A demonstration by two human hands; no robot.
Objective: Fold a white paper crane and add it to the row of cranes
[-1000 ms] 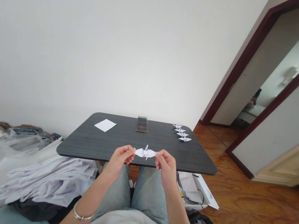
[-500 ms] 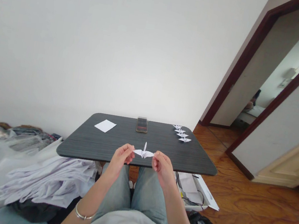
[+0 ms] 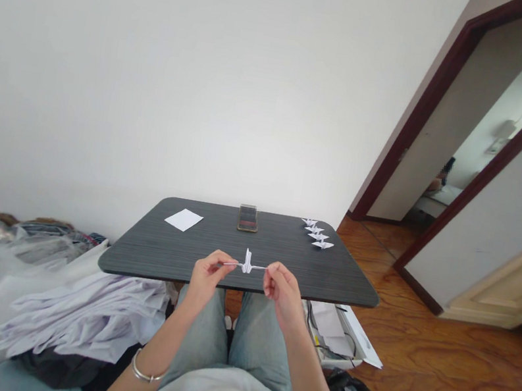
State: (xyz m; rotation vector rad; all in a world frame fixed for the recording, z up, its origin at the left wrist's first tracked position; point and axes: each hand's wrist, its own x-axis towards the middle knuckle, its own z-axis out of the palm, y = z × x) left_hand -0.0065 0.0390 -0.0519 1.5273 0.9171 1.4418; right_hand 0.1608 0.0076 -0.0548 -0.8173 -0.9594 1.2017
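A small white paper crane (image 3: 246,263) hangs between my two hands over the near edge of the dark table (image 3: 156,251). My left hand (image 3: 206,278) pinches its left wing tip. My right hand (image 3: 279,290) pinches the right wing tip. The wings are stretched out almost level, seen edge on. A silver bracelet sits on my left wrist. My knees in grey trousers show below the table.
Several finished paper cranes (image 3: 317,234) stand in a row at the far right of the table. A phone (image 3: 248,217) lies at the back middle, a white paper sheet (image 3: 183,219) at the back left. Heaped cloth and bags (image 3: 48,300) lie left; an open doorway (image 3: 451,161) is right.
My hands have drawn slightly closer and tilted the crane, so its wings went from broad and visible to a thin, level line. The crane moved a little left.
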